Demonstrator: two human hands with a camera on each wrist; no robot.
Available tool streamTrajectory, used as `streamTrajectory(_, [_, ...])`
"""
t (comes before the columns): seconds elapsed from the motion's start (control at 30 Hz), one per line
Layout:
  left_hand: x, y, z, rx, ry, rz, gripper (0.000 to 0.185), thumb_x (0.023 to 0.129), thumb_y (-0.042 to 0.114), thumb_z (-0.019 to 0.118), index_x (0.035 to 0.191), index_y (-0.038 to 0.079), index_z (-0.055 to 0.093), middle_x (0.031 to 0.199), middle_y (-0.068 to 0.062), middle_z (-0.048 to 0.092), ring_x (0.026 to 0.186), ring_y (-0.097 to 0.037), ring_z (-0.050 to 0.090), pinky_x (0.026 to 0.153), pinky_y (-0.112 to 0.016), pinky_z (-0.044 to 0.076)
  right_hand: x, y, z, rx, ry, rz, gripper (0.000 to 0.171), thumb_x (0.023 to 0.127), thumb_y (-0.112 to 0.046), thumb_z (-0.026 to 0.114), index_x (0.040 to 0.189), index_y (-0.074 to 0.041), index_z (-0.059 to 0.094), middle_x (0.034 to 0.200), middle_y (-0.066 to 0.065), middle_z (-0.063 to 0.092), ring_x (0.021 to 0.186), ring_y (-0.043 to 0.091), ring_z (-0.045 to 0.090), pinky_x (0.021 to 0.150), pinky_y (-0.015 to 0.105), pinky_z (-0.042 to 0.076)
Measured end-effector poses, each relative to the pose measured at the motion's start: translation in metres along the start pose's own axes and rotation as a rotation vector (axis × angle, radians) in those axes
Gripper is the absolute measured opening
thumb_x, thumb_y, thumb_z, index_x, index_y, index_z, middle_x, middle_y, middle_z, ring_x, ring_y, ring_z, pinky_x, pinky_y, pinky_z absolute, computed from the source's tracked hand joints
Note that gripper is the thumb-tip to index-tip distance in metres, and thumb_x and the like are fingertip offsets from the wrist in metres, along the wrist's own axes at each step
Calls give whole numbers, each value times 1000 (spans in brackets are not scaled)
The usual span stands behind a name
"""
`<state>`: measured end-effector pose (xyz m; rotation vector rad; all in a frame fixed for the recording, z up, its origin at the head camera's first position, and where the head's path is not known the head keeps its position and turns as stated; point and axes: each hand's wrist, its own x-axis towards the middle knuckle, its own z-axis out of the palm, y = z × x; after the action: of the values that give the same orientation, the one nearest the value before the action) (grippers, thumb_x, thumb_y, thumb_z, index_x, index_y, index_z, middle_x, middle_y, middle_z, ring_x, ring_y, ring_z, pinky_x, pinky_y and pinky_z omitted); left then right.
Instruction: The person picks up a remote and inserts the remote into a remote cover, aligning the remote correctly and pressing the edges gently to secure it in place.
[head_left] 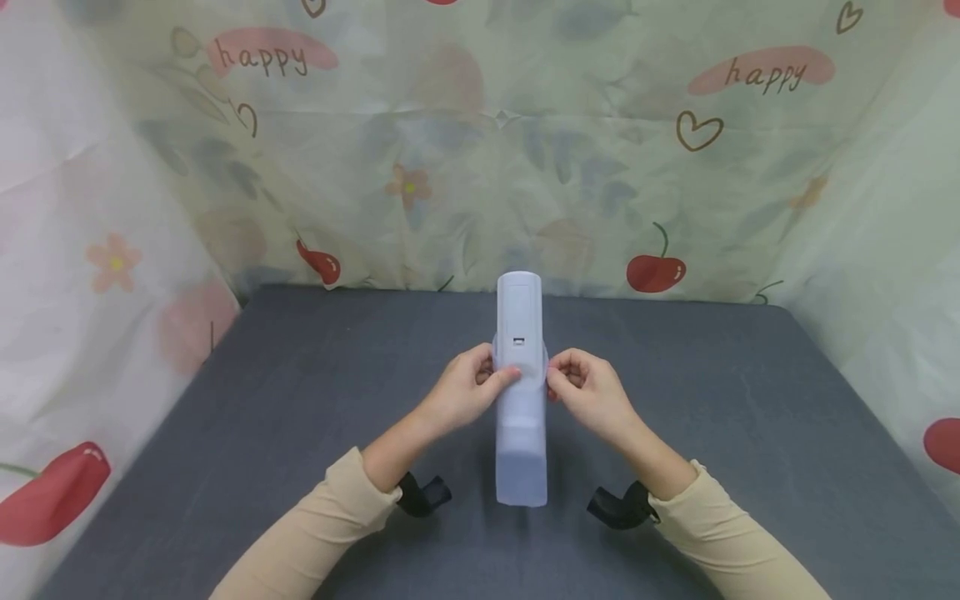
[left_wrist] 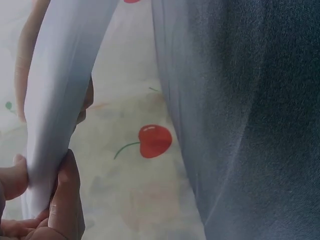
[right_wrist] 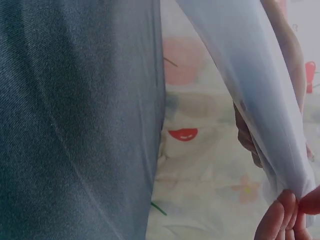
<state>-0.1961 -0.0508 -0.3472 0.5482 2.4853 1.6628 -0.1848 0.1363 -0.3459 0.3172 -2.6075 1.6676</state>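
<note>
The remote control (head_left: 519,312) at the centre of the frame looks like smooth white plastic with a soft sheen. Its lower part sits in a translucent sleeve (head_left: 521,442), thin and milky (silicone or soft plastic, hard to tell which), pulled into a smooth film in both wrist views. The table cover (head_left: 300,400) across the lower frame is dark grey cloth, matt, with a fine weave. The backdrop (head_left: 525,167) above is a thin, creased printed sheet, slightly glossy.
</note>
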Motion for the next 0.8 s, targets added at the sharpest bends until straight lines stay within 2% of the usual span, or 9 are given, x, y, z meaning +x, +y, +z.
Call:
streamTrajectory(0.3, [1, 5, -3, 13, -53, -9, 27, 93, 18, 58, 108, -5, 54, 89, -18, 64, 59, -10, 48, 53, -21, 38, 0, -5, 6, 3, 123, -12, 10, 90, -2, 51, 90, 5, 58, 74, 15, 60, 61, 12, 56, 58, 20, 46])
streamTrajectory(0.47, [1, 6, -6, -24, -83, -20, 29, 94, 19, 57, 110, -5, 54, 93, -20, 65, 64, -11, 52, 57, -21, 42, 0, -10, 7, 6, 149, -12, 10, 90, -3, 52, 90, 4, 59, 75, 17, 60, 63, 16, 57, 58, 19, 46])
streamTrajectory(0.67, [0, 6, -7, -33, -86, -15, 29, 94, 19, 56, 111, -5, 53, 94, -20, 64, 66, -13, 53, 58, -21, 41, 2, -10, 7, 8, 135, -31, 10, 91, -4, 53, 92, 5, 58, 80, 18, 61, 67, 16, 59, 61, 20, 50])
streamTrajectory(0.8, [-2, 5, -8, -6, -69, -9, 29, 94, 20, 57, 110, -4, 54, 94, -19, 64, 66, -14, 53, 57, -22, 41, 3, -8, 3, 18, 45, -51, 11, 92, -3, 52, 95, 7, 56, 87, 21, 63, 70, 10, 62, 67, 22, 54])
